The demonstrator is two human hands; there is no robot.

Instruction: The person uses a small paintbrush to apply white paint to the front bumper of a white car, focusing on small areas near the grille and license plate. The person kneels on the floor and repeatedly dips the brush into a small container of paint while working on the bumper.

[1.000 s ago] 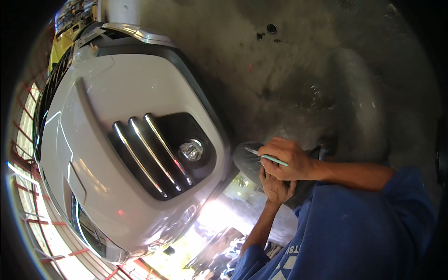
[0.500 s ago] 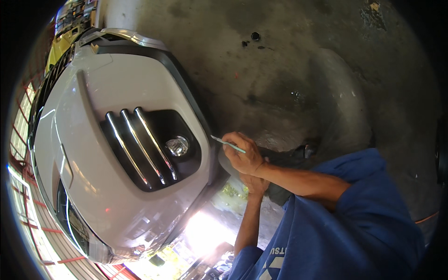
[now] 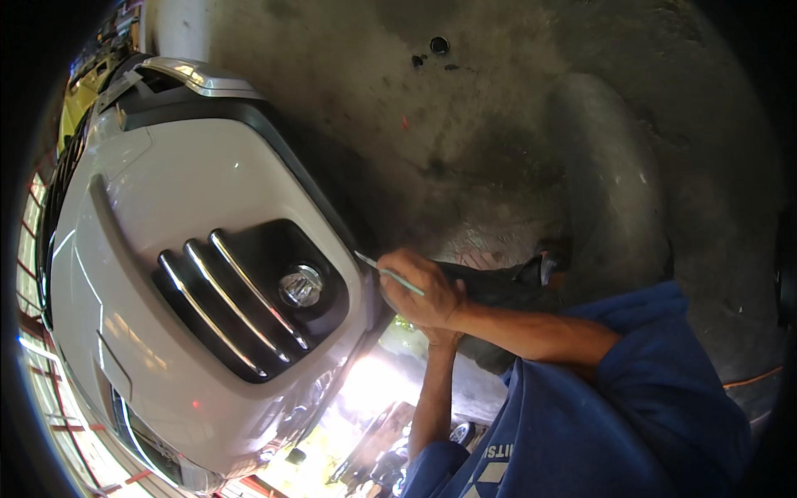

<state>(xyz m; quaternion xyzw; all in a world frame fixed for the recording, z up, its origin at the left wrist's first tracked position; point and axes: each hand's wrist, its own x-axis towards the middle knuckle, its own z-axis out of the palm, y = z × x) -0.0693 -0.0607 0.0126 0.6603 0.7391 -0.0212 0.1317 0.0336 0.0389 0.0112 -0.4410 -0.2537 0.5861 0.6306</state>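
Bumper (image 3: pixel 224 166) left of right hand (image 3: pixel 423 290) blocks; room over dim floor (image 3: pixel 465 124), seemingly.

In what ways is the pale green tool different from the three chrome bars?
The pale green tool has a mostly coloured handle, while the chrome bars are mirror-shiny. The tool looks shorter and thinner; each bar is longer and thicker. The tool is held in the right hand, whereas the bars sit over the black recess in the bumper.

Both are slender and slope from upper left to lower right.
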